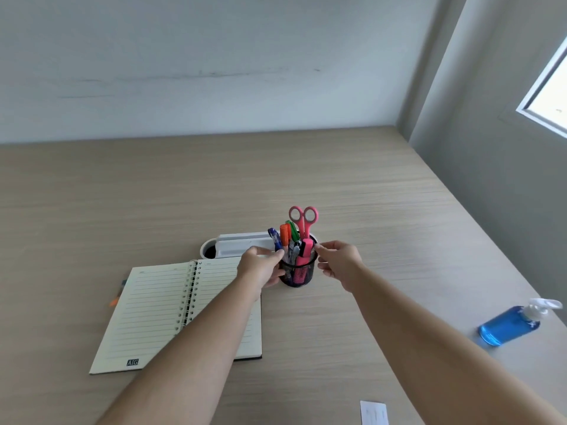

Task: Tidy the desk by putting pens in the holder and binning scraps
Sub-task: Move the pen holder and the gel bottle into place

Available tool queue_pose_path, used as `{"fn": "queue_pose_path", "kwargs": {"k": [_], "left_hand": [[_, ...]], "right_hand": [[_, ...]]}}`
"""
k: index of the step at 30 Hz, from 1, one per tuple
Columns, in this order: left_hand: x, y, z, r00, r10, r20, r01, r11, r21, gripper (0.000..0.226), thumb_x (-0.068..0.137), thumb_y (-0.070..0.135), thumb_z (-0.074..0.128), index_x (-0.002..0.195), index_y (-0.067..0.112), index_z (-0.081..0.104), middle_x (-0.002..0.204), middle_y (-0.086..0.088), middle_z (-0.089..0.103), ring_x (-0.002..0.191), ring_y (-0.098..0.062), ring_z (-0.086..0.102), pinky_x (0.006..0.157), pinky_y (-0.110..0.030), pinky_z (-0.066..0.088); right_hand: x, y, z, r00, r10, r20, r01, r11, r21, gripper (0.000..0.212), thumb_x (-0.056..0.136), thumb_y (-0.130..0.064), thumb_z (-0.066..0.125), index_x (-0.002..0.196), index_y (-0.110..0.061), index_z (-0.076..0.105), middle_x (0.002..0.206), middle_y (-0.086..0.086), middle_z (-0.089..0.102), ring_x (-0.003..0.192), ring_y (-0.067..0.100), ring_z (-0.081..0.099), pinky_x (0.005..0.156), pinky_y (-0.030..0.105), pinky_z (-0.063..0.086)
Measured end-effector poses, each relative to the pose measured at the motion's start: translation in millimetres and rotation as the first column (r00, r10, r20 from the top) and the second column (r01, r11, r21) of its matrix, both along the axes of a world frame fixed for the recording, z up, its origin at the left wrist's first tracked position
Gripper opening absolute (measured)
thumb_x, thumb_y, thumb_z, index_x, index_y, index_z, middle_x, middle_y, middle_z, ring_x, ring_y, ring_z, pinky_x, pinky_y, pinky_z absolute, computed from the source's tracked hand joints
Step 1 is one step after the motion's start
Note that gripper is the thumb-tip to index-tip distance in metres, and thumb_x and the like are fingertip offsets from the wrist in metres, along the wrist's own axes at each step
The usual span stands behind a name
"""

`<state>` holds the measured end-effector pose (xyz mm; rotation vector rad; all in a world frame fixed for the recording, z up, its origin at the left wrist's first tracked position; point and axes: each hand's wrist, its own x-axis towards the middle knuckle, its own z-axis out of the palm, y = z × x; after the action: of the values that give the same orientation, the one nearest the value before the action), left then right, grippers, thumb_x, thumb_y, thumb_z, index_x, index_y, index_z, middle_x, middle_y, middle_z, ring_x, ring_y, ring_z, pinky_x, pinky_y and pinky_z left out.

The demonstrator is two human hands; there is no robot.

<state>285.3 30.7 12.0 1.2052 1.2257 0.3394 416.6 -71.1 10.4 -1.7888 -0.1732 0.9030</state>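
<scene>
A black mesh pen holder [298,273] stands on the wooden desk [352,194] at mid-frame. It holds pink scissors [303,217], a pink highlighter [305,253], and orange, green and blue pens. My left hand [260,266] grips the holder's left side. My right hand [339,262] is at its right rim, fingertips touching the top edge beside the highlighter. A white paper scrap [374,413] lies at the desk's near edge. Pen tips [118,294] poke out from under the notebook's left edge.
An open spiral notebook [159,311] lies left of the holder, partly under my left forearm. A white desk organiser [236,244] sits behind it. A blue pump bottle [512,325] stands at the right edge. Walls close the desk at the back and right.
</scene>
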Motion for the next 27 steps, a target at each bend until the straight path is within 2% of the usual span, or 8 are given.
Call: {"fn": "queue_pose_path", "kwargs": {"k": [3,8,12,16,18,21,23,27], "left_hand": [[-2.1,-5.1,22.0,0.985,0.018,-0.173,0.043,0.939,0.342,0.026,0.083,0.031,0.067,0.100,0.018,0.052,0.082,0.002,0.059,0.070,-0.017,0.059,0.057,-0.026,0.042],[27.4,-50.4,66.5,0.998,-0.065,0.005,0.044,0.724,0.689,0.006,0.084,0.017,0.062,0.084,0.016,0.056,0.066,0.010,0.053,0.064,-0.013,0.055,0.063,-0.028,0.045],[72.3,-115.0,70.8,0.938,-0.345,0.007,0.239,0.663,0.709,0.011,0.083,0.016,0.063,0.077,0.018,0.055,0.060,0.011,0.051,0.056,-0.004,0.049,0.057,-0.023,0.040],[108.0,-179.6,40.4,0.824,-0.562,-0.068,0.494,0.655,0.571,0.005,0.082,0.017,0.063,0.082,0.020,0.059,0.062,0.010,0.053,0.058,-0.006,0.050,0.059,-0.022,0.040],[122.7,-207.3,23.0,0.745,-0.659,-0.104,0.612,0.613,0.501,0.010,0.082,0.018,0.065,0.090,0.020,0.060,0.073,0.007,0.057,0.064,-0.009,0.053,0.066,-0.021,0.042],[142.1,-237.0,4.5,0.626,-0.758,-0.184,0.747,0.514,0.421,0.027,0.083,0.021,0.066,0.109,0.019,0.060,0.096,0.004,0.060,0.084,-0.013,0.057,0.080,-0.024,0.046],[154.8,-251.8,-1.0,0.567,-0.800,-0.197,0.797,0.472,0.378,0.037,0.083,0.022,0.067,0.119,0.023,0.058,0.109,0.004,0.059,0.096,-0.013,0.056,0.086,-0.024,0.045],[178.1,-268.7,-4.1,0.514,-0.839,-0.179,0.829,0.433,0.353,0.052,0.081,0.019,0.068,0.129,0.030,0.053,0.127,0.003,0.058,0.115,-0.014,0.055,0.095,-0.025,0.043]], "right_hand": [[7.3,-11.9,16.0,0.998,-0.058,0.008,0.057,0.996,0.065,0.014,0.090,-0.022,0.060,0.093,-0.009,0.062,0.070,0.005,0.059,0.058,0.014,0.056,0.054,0.024,0.048],[25.5,-74.0,64.1,0.909,-0.314,0.273,0.244,0.934,0.262,0.012,0.089,-0.019,0.057,0.078,-0.017,0.062,0.065,0.001,0.057,0.054,0.014,0.050,0.051,0.027,0.040],[39.0,-167.4,77.9,0.606,-0.622,0.496,0.492,0.783,0.381,0.013,0.087,-0.019,0.053,0.076,-0.017,0.060,0.057,-0.003,0.050,0.051,0.010,0.044,0.053,0.025,0.036],[60.5,-266.2,56.4,0.359,-0.801,0.479,0.702,0.570,0.427,0.016,0.087,-0.017,0.049,0.073,-0.021,0.056,0.059,-0.005,0.048,0.048,0.002,0.048,0.053,0.013,0.036],[69.9,-303.5,32.1,0.400,-0.827,0.395,0.744,0.545,0.387,0.022,0.088,-0.014,0.046,0.072,-0.027,0.055,0.063,-0.001,0.051,0.052,0.004,0.046,0.055,0.022,0.037],[80.0,-329.7,-6.9,0.668,-0.667,0.330,0.642,0.741,0.197,0.021,0.091,-0.006,0.045,0.092,-0.019,0.062,0.084,0.005,0.061,0.069,0.013,0.057,0.058,0.026,0.043],[87.3,-336.1,-28.1,0.809,-0.489,0.326,0.500,0.864,0.058,0.024,0.090,-0.004,0.051,0.105,-0.020,0.062,0.101,0.005,0.065,0.089,0.018,0.061,0.071,0.029,0.050],[100.8,-334.0,-45.7,0.911,-0.239,0.338,0.279,0.957,-0.075,0.036,0.084,-0.004,0.063,0.119,-0.017,0.060,0.111,-0.001,0.064,0.102,0.017,0.061,0.089,0.030,0.048]]}}
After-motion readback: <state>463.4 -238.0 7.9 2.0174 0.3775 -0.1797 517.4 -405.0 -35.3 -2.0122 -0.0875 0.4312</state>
